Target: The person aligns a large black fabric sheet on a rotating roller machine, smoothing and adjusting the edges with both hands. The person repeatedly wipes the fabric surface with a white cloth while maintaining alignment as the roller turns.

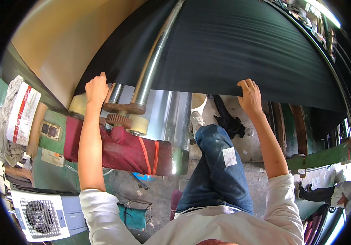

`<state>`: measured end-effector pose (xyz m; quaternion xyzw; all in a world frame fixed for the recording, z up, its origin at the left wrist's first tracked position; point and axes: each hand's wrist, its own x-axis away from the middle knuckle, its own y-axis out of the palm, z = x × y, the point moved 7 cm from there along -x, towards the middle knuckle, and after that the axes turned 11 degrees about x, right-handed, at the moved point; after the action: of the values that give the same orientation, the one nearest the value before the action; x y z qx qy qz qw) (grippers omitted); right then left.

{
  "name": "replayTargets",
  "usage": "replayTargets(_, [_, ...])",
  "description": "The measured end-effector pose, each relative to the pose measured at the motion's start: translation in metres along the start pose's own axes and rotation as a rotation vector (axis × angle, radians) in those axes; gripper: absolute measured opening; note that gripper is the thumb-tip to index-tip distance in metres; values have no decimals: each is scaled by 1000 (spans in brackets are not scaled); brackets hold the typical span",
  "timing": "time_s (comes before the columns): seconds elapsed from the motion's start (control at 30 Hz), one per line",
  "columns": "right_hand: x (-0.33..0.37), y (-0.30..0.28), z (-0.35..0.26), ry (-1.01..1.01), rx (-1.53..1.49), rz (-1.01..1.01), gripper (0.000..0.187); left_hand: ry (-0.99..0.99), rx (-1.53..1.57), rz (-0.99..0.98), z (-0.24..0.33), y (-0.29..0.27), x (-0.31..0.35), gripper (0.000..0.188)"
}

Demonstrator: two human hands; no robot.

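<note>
Sheet: blk, wide (240,53); fills the top of my view, near edge hanging betw. the hands, faint ripples at R. Far end out of view.
L hand (96,90): at sheet's near edge, toward its L end, next to the bar's end. Fingers folded in, look closed on the edge; tips hidden from me, so exact pinch I can't tell.
R hand (249,94): on same edge, well apart from L. Fingers together, bent over the edge, seem to nip it vs. thumb.
Why wide grip: prob. keeps edge straight & level; one hand alone would likely let it sag.
Bar: steel (155,61), runs up over the sheet; I'd guess it guides or presses the cloth. Near end sits at a rusty bracket (124,108), gear (119,120) just below, prob. to turn it.
Cover: dk red cloth (118,149) wrapped on the machine beam, orange cords (156,157) round it, presumably so it won't slip.
Below edge: pale bucket (198,102) & blk cloth (226,120) on floor, beyond wearer's jeans (224,179).
Lower L: cooler w/ grille (40,216).
R rim: co-worker (340,194), apart from sheet.
</note>
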<state>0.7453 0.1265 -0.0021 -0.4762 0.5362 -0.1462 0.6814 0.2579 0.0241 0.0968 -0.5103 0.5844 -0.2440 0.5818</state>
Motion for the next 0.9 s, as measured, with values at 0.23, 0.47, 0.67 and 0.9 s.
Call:
replayTargets(0.23, [12,9,-42,-208,-125,-9,14,-3,0,-21,1,1,-2,20])
replayTargets(0.47, [2,-13,-86,-303,-260,90,11,-14,18,-40,-2,0,0,20])
replayTargets(0.67, [-7,-7,-49,-76,-140,38,37,-19,16,-54,0,1,-2,22])
replayTargets(0.9, [-2,-5,-12,-3,-79,14,24,-25,31,-27,0,-1,-1,23])
